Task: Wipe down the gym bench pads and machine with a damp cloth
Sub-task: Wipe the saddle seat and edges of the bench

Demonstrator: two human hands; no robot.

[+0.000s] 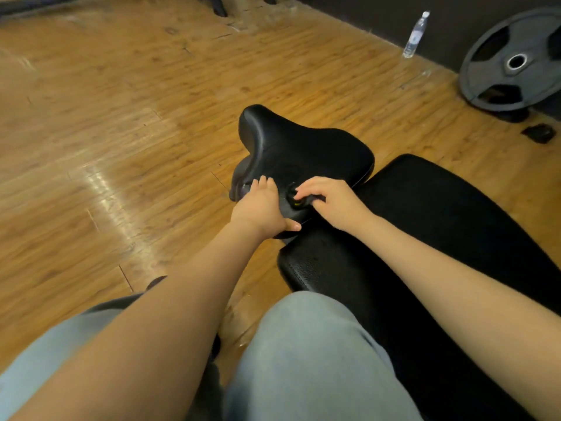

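The left hand [261, 205] covers the near left edge of the seat pad [300, 150], and its fingertips are blurry, so how they lie on the pad is hard to tell. The right hand [331, 202] hides most of a small dark knob [294, 196] with a bit of yellow on it, too small to make out. The long back pad [440, 226] and the weight plate [516, 59] are cut off at the right edge, and the bottle [415, 34] label is too tiny to read.

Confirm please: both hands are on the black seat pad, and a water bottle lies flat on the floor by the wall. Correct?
Not quite. In the head view the water bottle stands upright by the wall, not flat. The rest holds: the left hand and right hand are on the black seat pad.
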